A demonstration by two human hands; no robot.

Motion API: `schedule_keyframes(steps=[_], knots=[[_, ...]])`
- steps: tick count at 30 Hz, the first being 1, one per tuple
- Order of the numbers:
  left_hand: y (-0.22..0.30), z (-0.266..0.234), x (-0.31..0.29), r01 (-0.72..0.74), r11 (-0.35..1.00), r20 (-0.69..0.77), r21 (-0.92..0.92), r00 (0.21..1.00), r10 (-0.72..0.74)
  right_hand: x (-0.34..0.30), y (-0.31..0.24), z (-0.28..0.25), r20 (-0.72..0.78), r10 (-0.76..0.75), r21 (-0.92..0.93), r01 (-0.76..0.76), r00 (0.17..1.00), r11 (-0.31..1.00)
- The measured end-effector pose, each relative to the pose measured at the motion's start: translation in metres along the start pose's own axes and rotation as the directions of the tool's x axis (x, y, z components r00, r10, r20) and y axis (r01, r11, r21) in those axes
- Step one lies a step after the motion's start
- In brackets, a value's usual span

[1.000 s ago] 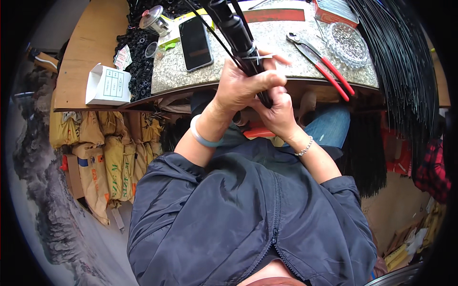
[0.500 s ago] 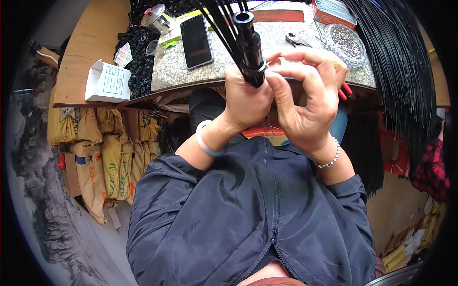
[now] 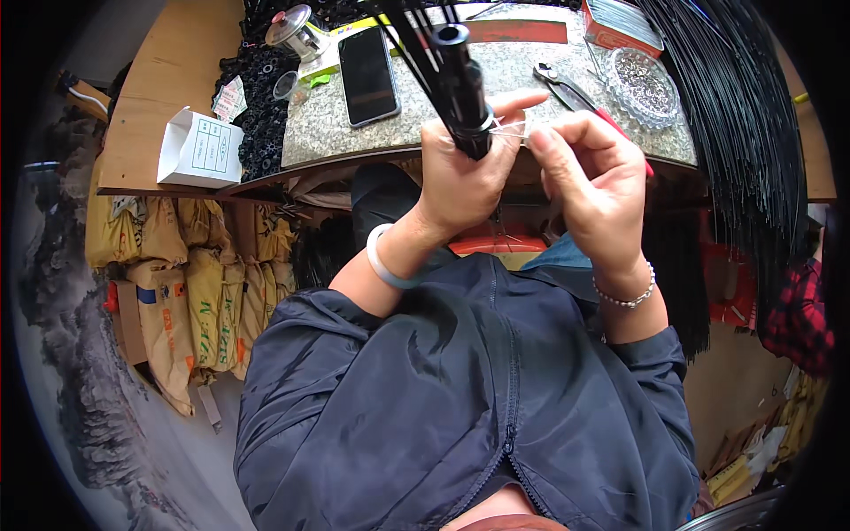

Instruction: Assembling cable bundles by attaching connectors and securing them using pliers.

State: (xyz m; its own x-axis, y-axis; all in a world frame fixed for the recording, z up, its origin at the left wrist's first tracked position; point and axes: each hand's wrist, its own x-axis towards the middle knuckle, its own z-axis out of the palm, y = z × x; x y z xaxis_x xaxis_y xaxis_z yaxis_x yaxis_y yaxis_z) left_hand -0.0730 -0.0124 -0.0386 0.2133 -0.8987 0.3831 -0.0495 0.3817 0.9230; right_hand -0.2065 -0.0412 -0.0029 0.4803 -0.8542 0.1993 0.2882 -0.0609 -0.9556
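Observation:
My left hand is wrapped round the lower end of a black umbrella frame, a ringed tube with thin ribs beside it, held upright above the table's front edge. Its index finger stretches out to the right. A thin pale wire runs from the ring near the tube's lower end to my right hand, whose thumb and forefinger pinch it. Whether it is metal or thread is hard to tell. Just beyond my right hand lie red-handled pliers on the stone-patterned tabletop.
Behind my left hand lies a phone. A glass dish of small metal bits stands at right, beside long black ribs hanging over the edge. At left are a white box and many black parts.
My right hand has drawn back to the right from the tube, its fingers closing to a pinch. The pale wire now shows stretched between the hands. My left index finger has straightened.

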Motion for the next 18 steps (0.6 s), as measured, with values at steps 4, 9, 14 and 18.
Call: schedule_keyframes(steps=[4,9,14,18], knots=[[0.011,-0.009,0.004,0.061,0.994,-0.096,-0.09,0.993,-0.069,0.005,0.056,-0.059,-0.009,-0.407,-0.846,0.21,0.914,0.491],[0.009,-0.016,0.006,0.06,0.997,-0.095,-0.049,0.993,-0.065,0.013,0.077,-0.109,0.165,-0.378,-0.974,0.09,0.911,-0.208],[0.007,-0.018,0.01,0.043,0.999,-0.111,-0.025,0.993,-0.046,0.008,0.064,-0.119,0.02,-0.256,-0.924,0.116,0.967,0.364],[-0.002,-0.022,0.011,0.076,0.996,-0.248,-0.047,0.965,-0.086,-0.009,-0.002,-0.08,0.257,-0.263,-0.855,0.346,0.93,0.386]])
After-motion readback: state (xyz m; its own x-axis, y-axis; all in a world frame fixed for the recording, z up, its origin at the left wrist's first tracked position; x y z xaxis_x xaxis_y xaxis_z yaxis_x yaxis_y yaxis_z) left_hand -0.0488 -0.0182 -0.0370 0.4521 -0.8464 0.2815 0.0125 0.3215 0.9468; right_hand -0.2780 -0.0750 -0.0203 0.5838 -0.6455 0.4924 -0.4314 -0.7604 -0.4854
